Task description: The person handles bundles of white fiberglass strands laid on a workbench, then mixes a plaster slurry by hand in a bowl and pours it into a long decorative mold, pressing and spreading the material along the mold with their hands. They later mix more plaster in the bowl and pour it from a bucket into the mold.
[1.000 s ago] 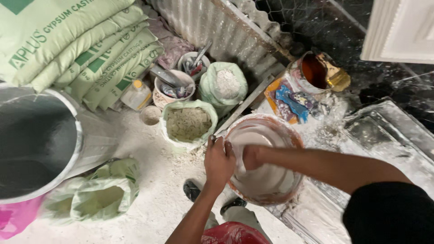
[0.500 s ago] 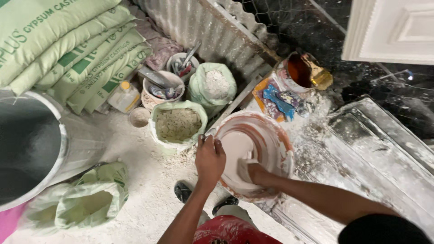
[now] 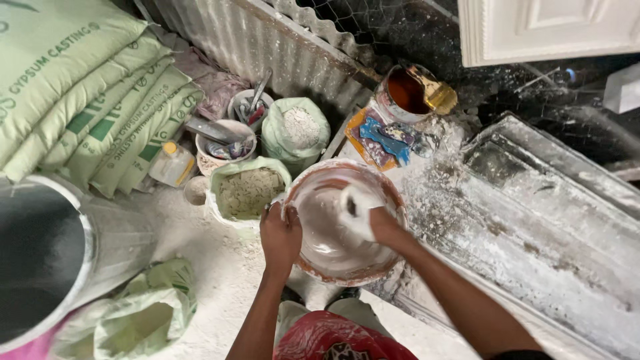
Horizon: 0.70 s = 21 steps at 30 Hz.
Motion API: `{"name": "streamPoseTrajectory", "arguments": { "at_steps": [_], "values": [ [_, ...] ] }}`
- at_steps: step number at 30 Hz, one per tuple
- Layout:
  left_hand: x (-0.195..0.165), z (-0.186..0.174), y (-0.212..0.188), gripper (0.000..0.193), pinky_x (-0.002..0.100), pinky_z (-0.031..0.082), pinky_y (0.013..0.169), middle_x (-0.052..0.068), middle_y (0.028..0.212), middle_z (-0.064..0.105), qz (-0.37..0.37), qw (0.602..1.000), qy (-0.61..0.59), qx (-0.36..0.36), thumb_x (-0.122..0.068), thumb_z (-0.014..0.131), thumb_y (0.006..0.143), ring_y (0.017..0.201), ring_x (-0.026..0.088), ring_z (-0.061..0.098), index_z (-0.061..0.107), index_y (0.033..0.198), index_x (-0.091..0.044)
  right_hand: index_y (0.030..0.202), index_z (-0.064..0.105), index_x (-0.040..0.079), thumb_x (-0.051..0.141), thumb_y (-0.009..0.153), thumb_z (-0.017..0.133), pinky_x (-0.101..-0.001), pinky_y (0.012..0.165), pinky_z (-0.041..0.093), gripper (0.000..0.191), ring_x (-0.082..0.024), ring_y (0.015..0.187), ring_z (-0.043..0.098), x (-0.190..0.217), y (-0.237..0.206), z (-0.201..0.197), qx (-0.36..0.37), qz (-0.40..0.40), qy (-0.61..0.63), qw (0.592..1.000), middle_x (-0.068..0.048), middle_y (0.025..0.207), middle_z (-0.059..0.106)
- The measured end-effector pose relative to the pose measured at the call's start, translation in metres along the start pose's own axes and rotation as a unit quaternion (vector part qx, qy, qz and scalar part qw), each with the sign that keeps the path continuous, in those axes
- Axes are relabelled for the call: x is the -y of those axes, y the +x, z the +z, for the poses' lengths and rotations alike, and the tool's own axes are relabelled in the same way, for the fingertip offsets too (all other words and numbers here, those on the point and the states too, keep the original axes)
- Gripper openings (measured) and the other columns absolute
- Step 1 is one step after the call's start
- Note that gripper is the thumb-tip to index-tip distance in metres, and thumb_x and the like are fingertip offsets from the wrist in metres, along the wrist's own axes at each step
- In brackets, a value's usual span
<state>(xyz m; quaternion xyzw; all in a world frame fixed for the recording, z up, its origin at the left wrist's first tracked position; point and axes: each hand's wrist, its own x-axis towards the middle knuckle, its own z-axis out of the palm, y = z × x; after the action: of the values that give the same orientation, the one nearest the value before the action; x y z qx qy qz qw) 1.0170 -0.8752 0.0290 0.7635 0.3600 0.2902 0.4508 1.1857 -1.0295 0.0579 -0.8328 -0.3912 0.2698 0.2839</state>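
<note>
A round reddish-brown basin [image 3: 387, 193] coated with wet white plaster sits in front of me. My left hand [image 3: 280, 237] grips its left rim. My right hand [image 3: 363, 213] is inside the basin, smeared white with plaster, fingers curled in the mix; whether it holds anything I cannot tell. My red shorts and a knee show at the bottom.
Stacked green gypsum sacks [image 3: 87, 100] lie at the left, a large metal drum [image 3: 47, 253] below them. Open green bags of powder [image 3: 247, 193] [image 3: 297, 130], two tool buckets [image 3: 223, 140], a small bottle [image 3: 172, 163], a pot of brown liquid with a brush [image 3: 410, 90] and a long plaster-dusted mould [image 3: 533, 227] surround the basin.
The view has shifted and drawn closer. My right hand has moved from the basin's near edge up into its middle, coated white. My left hand stays on the left rim.
</note>
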Motion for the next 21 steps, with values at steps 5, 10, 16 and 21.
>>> {"name": "streamPoseTrajectory", "arguments": {
  "at_steps": [5,10,16,21],
  "values": [
    [0.023,-0.006,0.005,0.014,0.055,0.047,0.07,0.028,0.081,0.061,0.032,0.999,0.016,0.001,-0.007,0.065,0.092,0.079,0.05,0.06,0.059,0.088,0.005,0.112,0.067,0.005,0.012,0.089,0.062,-0.0391,0.07,0.057,0.024,-0.022,0.075,0.067,-0.067,-0.027,-0.081,-0.122,0.016,-0.008,0.992,-0.014,0.088,0.07],
    [0.04,-0.017,0.011,0.018,0.054,0.049,0.072,0.029,0.083,0.063,0.035,0.997,0.075,-0.002,-0.013,0.066,0.092,0.079,0.05,0.061,0.061,0.091,0.004,0.103,0.074,0.004,0.027,0.09,0.072,-0.0443,0.084,0.058,0.027,-0.037,0.089,0.073,-0.13,-0.03,-0.025,-0.037,0.171,-0.109,0.979,-0.024,0.097,0.074],
    [0.033,-0.033,0.016,0.022,0.05,0.051,0.073,0.028,0.088,0.068,-0.013,0.994,0.107,-0.006,-0.016,0.066,0.094,0.08,0.045,0.066,0.065,0.1,0.005,0.098,0.069,0.003,0.005,0.083,0.064,-0.051,0.087,0.054,0.017,-0.047,0.1,0.064,-0.128,-0.026,0.022,-0.099,0.085,-0.138,0.982,-0.028,0.107,0.066],
    [0.017,-0.039,0.019,0.024,0.052,0.049,0.068,0.028,0.082,0.064,0.013,0.988,0.149,-0.033,-0.017,0.066,0.093,0.073,0.046,0.062,0.063,0.089,0.006,0.103,0.063,0.001,0.0,0.084,0.059,-0.0529,0.087,0.05,0.019,-0.046,0.101,0.061,-0.109,0.023,-0.013,-0.109,-0.038,-0.123,0.986,-0.029,0.108,0.063]
  ]
}}
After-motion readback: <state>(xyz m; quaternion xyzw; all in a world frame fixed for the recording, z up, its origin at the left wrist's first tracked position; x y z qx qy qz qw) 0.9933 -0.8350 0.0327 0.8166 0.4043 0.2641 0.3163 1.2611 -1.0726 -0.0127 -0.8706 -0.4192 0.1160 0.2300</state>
